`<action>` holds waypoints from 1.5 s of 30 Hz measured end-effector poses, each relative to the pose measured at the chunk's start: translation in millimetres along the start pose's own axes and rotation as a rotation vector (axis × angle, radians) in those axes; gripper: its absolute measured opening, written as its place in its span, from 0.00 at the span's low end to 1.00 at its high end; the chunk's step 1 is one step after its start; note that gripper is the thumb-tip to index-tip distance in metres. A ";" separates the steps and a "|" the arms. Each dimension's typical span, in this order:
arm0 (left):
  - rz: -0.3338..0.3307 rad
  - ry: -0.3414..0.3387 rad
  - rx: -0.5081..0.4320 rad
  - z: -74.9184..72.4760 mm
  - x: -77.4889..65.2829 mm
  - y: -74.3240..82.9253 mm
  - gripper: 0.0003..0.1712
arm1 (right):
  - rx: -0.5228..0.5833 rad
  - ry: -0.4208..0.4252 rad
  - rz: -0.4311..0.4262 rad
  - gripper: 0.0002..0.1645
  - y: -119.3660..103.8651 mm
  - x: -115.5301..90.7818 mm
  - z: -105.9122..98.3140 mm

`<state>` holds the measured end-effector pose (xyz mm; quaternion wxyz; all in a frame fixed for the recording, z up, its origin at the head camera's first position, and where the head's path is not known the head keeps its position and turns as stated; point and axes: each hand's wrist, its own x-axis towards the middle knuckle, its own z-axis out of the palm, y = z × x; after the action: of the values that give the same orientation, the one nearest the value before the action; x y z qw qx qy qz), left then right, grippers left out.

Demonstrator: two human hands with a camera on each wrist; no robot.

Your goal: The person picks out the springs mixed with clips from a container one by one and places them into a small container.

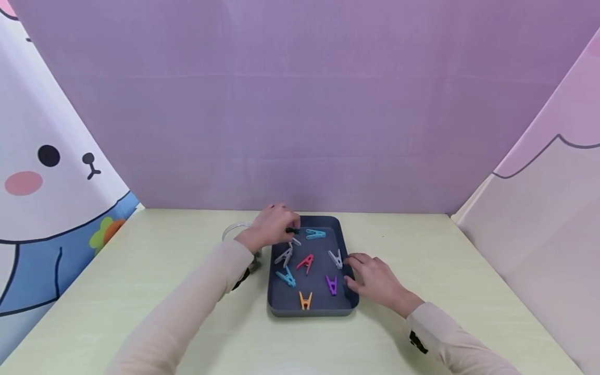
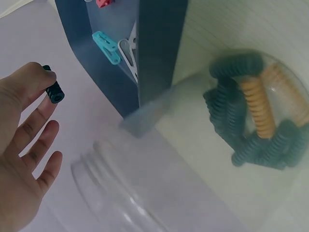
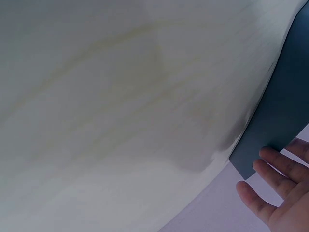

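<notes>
Between thumb and forefinger my left hand pinches a small dark green ribbed tube, held over the far left of a dark grey tray. Beneath that hand a pale clothespin is partly hidden. Several clothespins lie in the tray, among them a red one, a purple one and an orange one. A clear jar with dark green and orange ribbed pieces inside stands left of the tray, mostly behind my left forearm. Fingers extended, my right hand touches the tray's right side.
The pale table extends around the tray. A purple cloth backdrop rises along its far edge. Printed cloth panels flank the table, with a cartoon figure on the left one.
</notes>
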<state>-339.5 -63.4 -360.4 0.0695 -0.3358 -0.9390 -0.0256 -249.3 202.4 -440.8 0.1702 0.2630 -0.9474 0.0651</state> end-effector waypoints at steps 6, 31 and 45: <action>-0.033 0.006 0.002 -8.0 -11.7 -7.4 0.09 | -0.008 -0.019 0.006 0.22 0.0 1.3 0.7; -0.084 0.165 0.004 -16.9 -70.8 -50.5 0.07 | -0.004 -0.048 0.021 0.23 -1.6 2.6 0.4; -0.107 0.191 -0.020 -8.5 -82.8 -58.1 0.07 | 0.006 -0.041 0.029 0.23 -1.2 2.6 2.2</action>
<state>-312.0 -161.1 -364.3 0.1539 -0.2820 -0.9444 -0.0704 -251.4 199.7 -441.9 0.1489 0.2512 -0.9542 0.0647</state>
